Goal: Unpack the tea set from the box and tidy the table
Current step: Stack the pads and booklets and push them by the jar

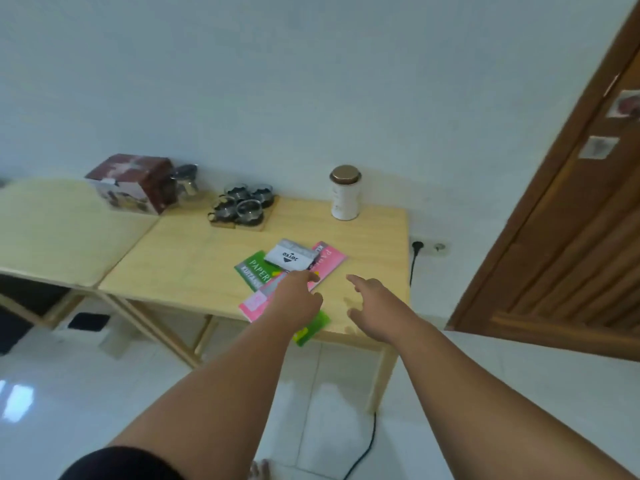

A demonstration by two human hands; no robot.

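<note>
**Loose paper packs first, glassware already out**

Low centre of the frame, the left hand (298,296) rests on the pink flat paper pack (329,261), fingers spread loosely and gripping nothing. Just right of it the right hand (372,308) hovers above the pale wooden table (180,258) with fingers splayed and empty. The green paper pack (254,268) and the small white-and-grey packet (291,258) overlap it; they look light, thin, slick and floppy, so pinching a stacked edge seems safest. Farther back, the four glass cups on a wooden tray (242,206) and the glass teapot (187,183) look fragile; lift by the tray. At upper left sits the maroon cardboard box (133,181).
</note>
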